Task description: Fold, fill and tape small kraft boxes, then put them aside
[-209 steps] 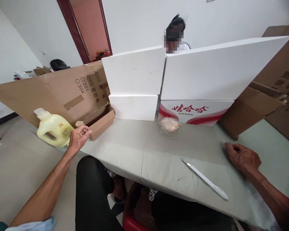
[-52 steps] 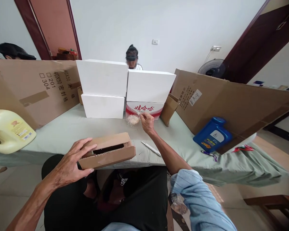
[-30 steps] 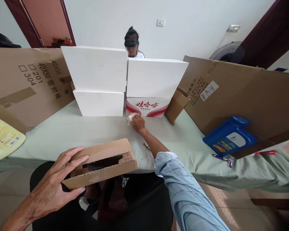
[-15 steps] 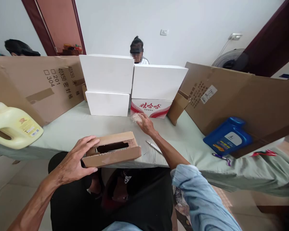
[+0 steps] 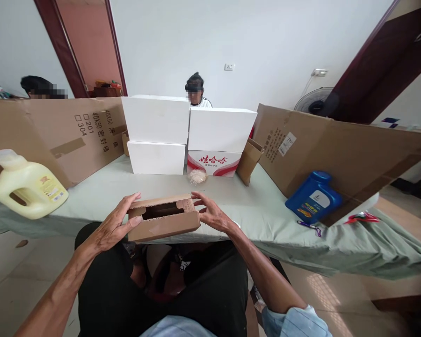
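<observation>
A long brown cardboard box (image 5: 164,229) with a slot-like opening along its top lies at the table's near edge. My left hand (image 5: 117,222) is closed around its left end, thumb over the near top edge and fingers on the far side. At the opposite end, my right hand (image 5: 212,213) has its fingers apart, with the fingertips up against the box's end. Beyond the box, a small clear plastic-wrapped bundle (image 5: 197,176) sits in front of a white carton (image 5: 214,164) with red lettering.
White cartons (image 5: 157,121) are stacked at the back. Tall cardboard panels (image 5: 94,135) flank the table (image 5: 154,185). On the left stands a yellow jug (image 5: 31,187); a blue bottle (image 5: 314,196) and a purple pen-like item (image 5: 308,228) are on the right. A person (image 5: 196,91) sits opposite.
My right hand has let go of the wrapped bundle, leaving it by the lettered carton, and has come back to the box's right end. My left hand keeps its hold. The view has shifted.
</observation>
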`<act>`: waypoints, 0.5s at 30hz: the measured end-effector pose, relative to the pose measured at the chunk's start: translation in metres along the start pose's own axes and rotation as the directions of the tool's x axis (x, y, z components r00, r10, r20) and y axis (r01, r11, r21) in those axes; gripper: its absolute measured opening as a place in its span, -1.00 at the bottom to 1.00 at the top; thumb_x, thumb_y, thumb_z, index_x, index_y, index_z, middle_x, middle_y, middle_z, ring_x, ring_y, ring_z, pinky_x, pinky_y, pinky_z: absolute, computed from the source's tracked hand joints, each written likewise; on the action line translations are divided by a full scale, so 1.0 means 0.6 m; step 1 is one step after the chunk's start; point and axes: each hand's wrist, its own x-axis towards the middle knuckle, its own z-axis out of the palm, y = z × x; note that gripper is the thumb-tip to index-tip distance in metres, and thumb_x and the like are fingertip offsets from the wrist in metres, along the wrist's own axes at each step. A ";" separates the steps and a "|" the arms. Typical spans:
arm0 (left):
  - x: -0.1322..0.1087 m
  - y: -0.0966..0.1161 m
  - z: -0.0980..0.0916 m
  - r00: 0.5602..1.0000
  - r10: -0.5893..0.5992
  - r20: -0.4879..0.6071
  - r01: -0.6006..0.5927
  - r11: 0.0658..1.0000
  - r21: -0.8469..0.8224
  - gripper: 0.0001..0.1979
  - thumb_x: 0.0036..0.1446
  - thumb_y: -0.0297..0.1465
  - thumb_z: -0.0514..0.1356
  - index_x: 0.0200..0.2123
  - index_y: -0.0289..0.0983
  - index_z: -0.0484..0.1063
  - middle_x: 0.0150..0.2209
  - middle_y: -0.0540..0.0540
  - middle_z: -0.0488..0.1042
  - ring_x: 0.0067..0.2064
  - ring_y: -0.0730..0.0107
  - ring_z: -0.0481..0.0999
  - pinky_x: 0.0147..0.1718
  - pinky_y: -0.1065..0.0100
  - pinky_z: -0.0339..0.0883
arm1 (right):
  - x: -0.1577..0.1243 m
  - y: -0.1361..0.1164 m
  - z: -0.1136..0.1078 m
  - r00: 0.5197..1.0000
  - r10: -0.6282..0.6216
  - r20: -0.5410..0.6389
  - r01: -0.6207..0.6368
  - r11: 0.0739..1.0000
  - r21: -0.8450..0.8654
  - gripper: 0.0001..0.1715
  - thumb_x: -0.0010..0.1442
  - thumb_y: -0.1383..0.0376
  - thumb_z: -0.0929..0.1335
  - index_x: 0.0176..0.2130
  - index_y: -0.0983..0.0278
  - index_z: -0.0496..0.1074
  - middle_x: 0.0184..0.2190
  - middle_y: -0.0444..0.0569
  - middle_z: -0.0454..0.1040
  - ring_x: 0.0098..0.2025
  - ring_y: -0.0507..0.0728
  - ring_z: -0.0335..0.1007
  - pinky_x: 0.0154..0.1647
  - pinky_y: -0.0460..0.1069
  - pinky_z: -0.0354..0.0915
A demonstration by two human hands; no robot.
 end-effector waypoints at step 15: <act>0.058 0.060 -0.009 0.984 -0.120 -0.132 0.133 0.987 0.093 -0.60 0.37 0.00 0.05 -0.30 -0.16 0.46 -0.39 0.00 0.55 -0.37 0.28 0.46 -0.28 0.29 0.34 | 0.027 -0.029 0.010 0.997 -0.032 0.072 0.044 0.984 -0.173 0.33 0.11 -0.02 0.63 0.58 0.18 0.02 0.37 0.25 0.36 0.25 0.36 0.47 0.22 0.21 0.46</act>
